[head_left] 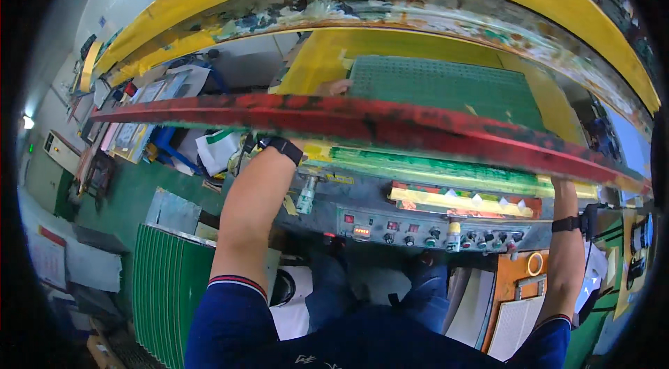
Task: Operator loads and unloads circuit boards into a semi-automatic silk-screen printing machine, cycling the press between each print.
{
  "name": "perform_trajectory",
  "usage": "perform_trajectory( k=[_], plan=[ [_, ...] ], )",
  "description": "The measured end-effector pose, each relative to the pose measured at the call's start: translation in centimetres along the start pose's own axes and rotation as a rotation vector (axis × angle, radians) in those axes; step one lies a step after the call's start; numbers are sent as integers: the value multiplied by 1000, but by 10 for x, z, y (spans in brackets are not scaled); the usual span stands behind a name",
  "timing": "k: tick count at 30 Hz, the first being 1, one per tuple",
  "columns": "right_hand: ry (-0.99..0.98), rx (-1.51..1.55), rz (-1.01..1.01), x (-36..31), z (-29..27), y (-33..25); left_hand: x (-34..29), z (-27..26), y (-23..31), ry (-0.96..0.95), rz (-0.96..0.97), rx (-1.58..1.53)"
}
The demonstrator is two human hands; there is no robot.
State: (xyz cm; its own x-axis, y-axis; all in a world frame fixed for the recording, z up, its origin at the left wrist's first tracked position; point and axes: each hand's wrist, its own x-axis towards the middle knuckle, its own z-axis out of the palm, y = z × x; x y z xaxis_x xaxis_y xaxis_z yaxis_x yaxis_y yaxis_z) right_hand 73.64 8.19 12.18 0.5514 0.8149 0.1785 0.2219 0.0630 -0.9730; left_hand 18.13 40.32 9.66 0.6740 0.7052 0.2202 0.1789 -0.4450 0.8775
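Observation:
A green sheet with rows of small marks (446,83) lies on a yellow bed (313,62) beneath a raised frame. My left hand (334,87) reaches under a long red bar (362,118); its fingers close at the sheet's left edge, partly hidden by the bar. My right forearm (566,257) goes up to the bar's right part, and the bar covers that hand, so its fingers do not show. The red bar, stained dark in places, crosses above both wrists. Green-smeared yellow strips (432,172) run along the bed's near edge.
A paint-stained frame with a yellow border (362,3) arches overhead. Below the bed is a control panel (425,231) with knobs and a lit display. A green ribbed panel (164,292) stands at left, an orange board (512,278) at lower right.

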Motion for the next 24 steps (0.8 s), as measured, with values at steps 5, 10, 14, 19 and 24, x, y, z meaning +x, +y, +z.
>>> perform_trajectory(
  k=[5,10,14,19,24],
  plan=[
    [34,26,-79,-15,-9,-12,18,9,14,-12,-139,310],
    [-83,158,-147,-20,15,-16,6,9,19,61,-85,183],
    [70,92,-88,6,1,21,7,16,33,75,-92,176],
    [209,-28,102,24,-1,49,-3,12,38,69,-92,361],
    [-38,-378,-136,34,-34,64,0,19,36,93,-66,328]
  ],
)
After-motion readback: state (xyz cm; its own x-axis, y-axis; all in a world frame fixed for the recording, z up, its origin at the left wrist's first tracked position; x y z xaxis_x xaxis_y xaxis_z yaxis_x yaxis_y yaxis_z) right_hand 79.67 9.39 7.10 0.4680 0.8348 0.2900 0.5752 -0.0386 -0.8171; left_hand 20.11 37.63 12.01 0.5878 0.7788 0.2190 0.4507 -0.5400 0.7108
